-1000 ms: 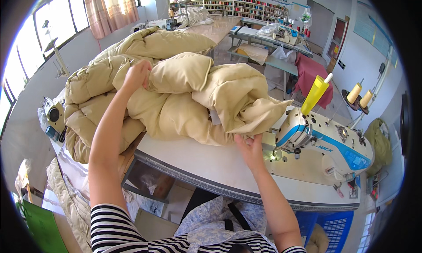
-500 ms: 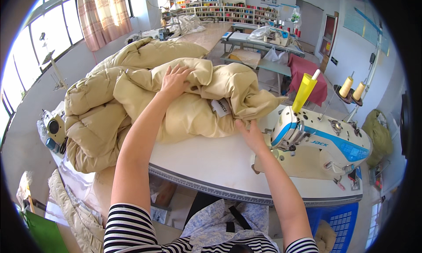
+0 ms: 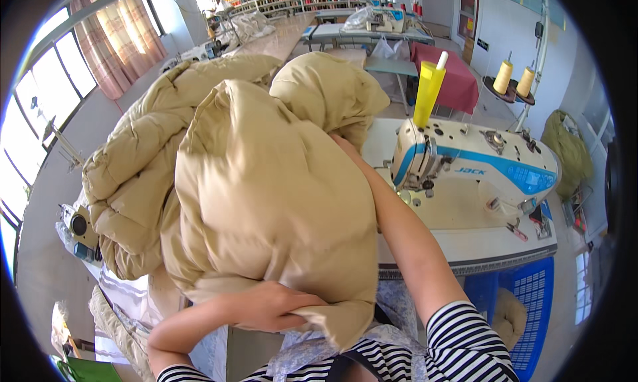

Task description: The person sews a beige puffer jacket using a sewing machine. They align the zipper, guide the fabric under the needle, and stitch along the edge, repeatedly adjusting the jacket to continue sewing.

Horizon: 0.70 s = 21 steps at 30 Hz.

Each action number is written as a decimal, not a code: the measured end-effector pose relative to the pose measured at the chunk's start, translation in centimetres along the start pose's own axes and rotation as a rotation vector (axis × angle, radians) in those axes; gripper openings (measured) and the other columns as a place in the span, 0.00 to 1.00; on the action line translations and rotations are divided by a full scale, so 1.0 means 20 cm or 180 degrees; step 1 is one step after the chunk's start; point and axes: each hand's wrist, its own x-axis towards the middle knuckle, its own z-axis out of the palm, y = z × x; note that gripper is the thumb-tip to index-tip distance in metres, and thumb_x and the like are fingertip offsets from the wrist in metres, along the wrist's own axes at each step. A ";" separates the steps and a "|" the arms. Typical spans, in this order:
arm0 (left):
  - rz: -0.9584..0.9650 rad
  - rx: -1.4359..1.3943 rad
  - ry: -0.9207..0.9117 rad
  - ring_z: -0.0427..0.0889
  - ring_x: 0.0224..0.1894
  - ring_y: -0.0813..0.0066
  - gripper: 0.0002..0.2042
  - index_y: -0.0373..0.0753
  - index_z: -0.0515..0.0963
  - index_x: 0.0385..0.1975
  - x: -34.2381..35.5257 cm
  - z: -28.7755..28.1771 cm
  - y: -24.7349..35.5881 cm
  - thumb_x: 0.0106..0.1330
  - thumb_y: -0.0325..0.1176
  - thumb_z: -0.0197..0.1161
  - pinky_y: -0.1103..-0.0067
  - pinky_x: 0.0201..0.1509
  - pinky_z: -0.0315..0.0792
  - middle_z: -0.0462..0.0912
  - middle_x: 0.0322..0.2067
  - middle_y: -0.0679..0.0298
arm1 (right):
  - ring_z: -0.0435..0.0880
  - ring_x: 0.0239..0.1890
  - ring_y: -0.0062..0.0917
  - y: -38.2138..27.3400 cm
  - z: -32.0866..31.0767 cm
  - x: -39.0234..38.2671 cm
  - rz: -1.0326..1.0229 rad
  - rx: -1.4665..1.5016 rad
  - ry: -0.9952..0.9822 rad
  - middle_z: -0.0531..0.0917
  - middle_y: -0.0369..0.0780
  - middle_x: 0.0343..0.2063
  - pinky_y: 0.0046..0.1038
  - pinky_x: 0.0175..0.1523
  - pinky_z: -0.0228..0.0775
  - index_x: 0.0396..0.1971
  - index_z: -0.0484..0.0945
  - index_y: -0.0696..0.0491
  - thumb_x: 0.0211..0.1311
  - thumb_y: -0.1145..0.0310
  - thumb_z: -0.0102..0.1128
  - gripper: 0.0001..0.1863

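Observation:
A big puffy tan quilted garment [image 3: 266, 183] is lifted up in front of me, covering most of the sewing table [image 3: 465, 239]. My left hand [image 3: 272, 305] grips its lower edge close to my body. My right hand [image 3: 342, 143] reaches up behind the fabric beside the sewing machine; only part of the hand shows, and it seems to hold the garment's upper part. More tan padded fabric [image 3: 133, 176] lies heaped to the left.
A white and blue sewing machine [image 3: 472, 163] with a yellow thread cone [image 3: 428, 93] stands on the right. A blue plastic basket [image 3: 525, 295] sits under the table. Two thread spools [image 3: 515, 80] stand behind; other tables and shelves lie beyond.
The garment has been pulled off the table toward me and raised. My left hand came back from the far pile to the near edge; my right hand moved up behind the fabric.

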 end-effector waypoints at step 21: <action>-0.2276 0.1868 0.1684 0.65 0.73 0.54 0.23 0.42 0.69 0.69 0.43 -0.27 -0.90 0.76 0.38 0.54 0.58 0.72 0.65 0.67 0.71 0.56 | 0.72 0.22 0.09 0.01 -0.23 -1.10 0.0144 0.1842 0.0580 0.79 0.30 0.25 0.15 0.27 0.63 0.47 0.80 0.56 0.66 0.66 0.68 0.14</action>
